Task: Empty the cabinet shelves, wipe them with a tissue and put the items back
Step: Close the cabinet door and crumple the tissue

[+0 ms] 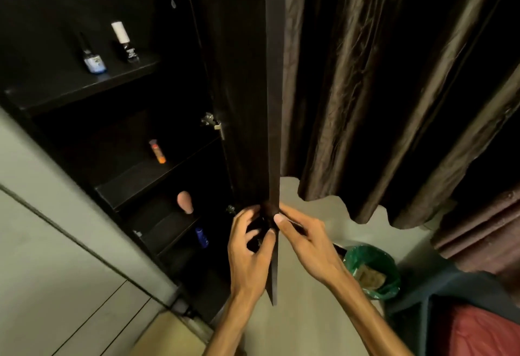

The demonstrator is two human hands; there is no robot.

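While both hands work at the near edge of the open cabinet door [271, 130], the shelves lie to the left, stocked as follows.

Upper shelf [84, 85]: blue-based bottle [94, 60], upright; dark bottle with white cap [123, 43], upright, just beside it on the right.
Middle shelf: orange tube [157, 151], upright, alone.
Lower shelves: pink rounded item [185, 201]; below it a blue bottle [202, 237].
Tissue: none visible.

Left hand [249, 246]: fingers curled round the door's inner face, thumb toward the edge, gripping it.
Right hand [302, 239]: thumb and fingers pinching the door's edge from the right side.

Also present: brown curtain [380, 88], right; green-lined bin [371, 271], on the floor near the right wrist.

Risks, as judged: all items appear unremoved, so emptying looks barely begun. A door swung hard could jolt the narrow upright bottles and topple them. Fingers wrapped over the edge could be caught if it closes. Shelves are dim; small dark items may be overlooked.
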